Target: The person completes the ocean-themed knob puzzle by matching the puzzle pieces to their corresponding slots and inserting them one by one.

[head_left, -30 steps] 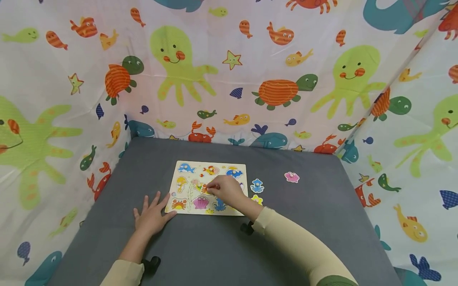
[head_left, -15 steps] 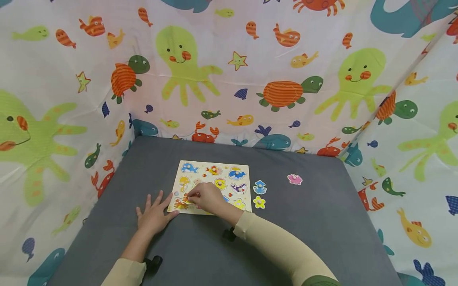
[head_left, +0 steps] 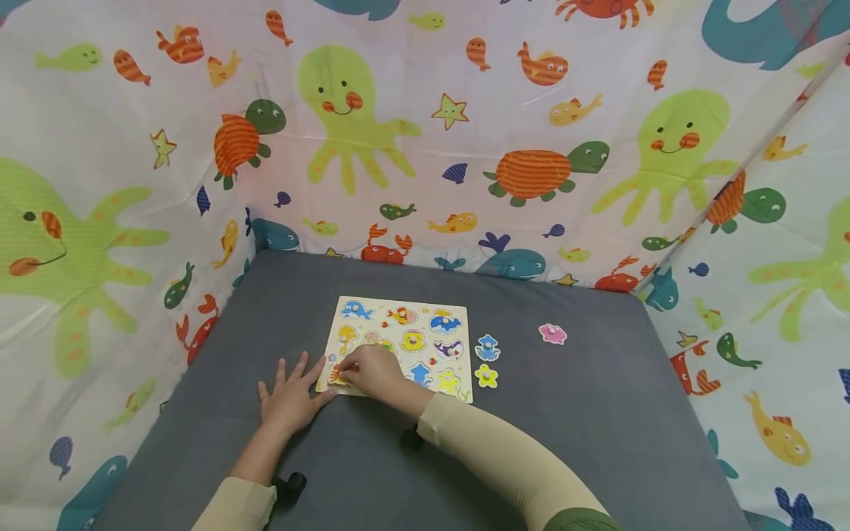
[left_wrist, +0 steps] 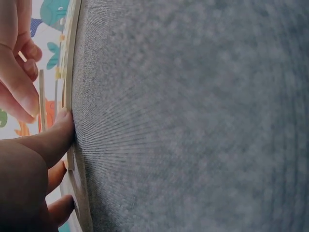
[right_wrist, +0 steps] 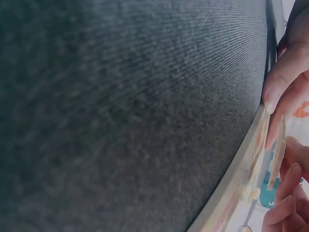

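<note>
A wooden peg puzzle board (head_left: pixel 381 303) with sea-animal shapes lies on the grey table. My right hand (head_left: pixel 373 373) pinches a thin orange crab puzzle piece (head_left: pixel 335 375) over the board's lower left corner. Edge-on, the puzzle piece (right_wrist: pixel 277 157) stands just off the board in the right wrist view. Spread out flat, my left hand (head_left: pixel 290 398) rests at the board's left edge, its thumb (left_wrist: pixel 60 128) pressing the rim in the left wrist view. The right hand and forearm hide part of the board's bottom row.
Right of the board lie a blue squid piece (head_left: pixel 488 348) and a yellow star piece (head_left: pixel 487 376). A pink piece (head_left: pixel 553 333) lies farther right. A curtain (head_left: pixel 425 169) printed with sea animals surrounds the table (head_left: pixel 631 413) on the back and sides.
My right hand has carried the crab piece from the board's middle left and down to its lower left corner. The left hand stays at the edge; the head view has shifted slightly.
</note>
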`<state>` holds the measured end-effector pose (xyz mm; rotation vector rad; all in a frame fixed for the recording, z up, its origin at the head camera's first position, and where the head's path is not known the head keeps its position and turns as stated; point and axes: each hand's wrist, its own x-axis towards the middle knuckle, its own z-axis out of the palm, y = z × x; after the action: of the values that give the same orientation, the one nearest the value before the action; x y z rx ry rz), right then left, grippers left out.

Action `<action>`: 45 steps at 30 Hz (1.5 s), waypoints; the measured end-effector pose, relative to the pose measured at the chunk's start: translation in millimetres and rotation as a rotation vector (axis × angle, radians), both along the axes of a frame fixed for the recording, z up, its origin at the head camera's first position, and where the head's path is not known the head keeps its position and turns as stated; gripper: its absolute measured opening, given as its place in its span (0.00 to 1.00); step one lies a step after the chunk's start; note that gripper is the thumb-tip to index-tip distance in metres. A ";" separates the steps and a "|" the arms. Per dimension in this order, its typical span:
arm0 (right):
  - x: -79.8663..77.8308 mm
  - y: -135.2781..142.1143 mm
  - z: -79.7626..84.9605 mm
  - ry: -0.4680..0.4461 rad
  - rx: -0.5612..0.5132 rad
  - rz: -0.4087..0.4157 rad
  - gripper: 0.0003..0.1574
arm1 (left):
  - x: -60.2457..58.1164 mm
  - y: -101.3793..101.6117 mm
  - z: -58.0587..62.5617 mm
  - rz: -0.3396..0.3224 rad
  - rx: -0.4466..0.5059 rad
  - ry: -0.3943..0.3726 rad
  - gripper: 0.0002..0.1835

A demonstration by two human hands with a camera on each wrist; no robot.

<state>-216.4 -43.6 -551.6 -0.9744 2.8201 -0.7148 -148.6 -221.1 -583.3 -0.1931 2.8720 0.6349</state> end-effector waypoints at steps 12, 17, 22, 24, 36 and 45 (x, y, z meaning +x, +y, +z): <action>-4.5 3.9 -10.4 -0.041 0.001 -0.016 0.08 | -2.5 8.0 1.3 -0.007 0.008 0.006 0.43; -7.7 4.3 -13.6 -0.025 -0.005 -0.008 0.07 | -4.4 9.8 2.5 -0.012 0.009 0.009 0.43; -9.4 3.9 -10.9 -0.037 0.019 -0.007 0.08 | -6.2 10.1 3.8 -0.019 0.013 0.018 0.43; -9.7 3.9 -8.7 -0.050 0.034 -0.006 0.08 | -6.8 9.9 3.8 -0.022 0.013 0.020 0.43; -7.0 9.3 -1.7 -0.081 0.048 0.011 0.11 | -3.3 6.9 1.0 -0.034 0.017 0.011 0.44; -10.2 26.3 15.3 -0.128 -0.032 -0.013 0.11 | -0.1 -0.3 -1.0 -0.017 0.003 -0.009 0.45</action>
<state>-226.6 -17.2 -536.3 -0.8820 2.7158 -0.7953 -148.8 -221.3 -584.3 -0.1697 2.8607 0.6342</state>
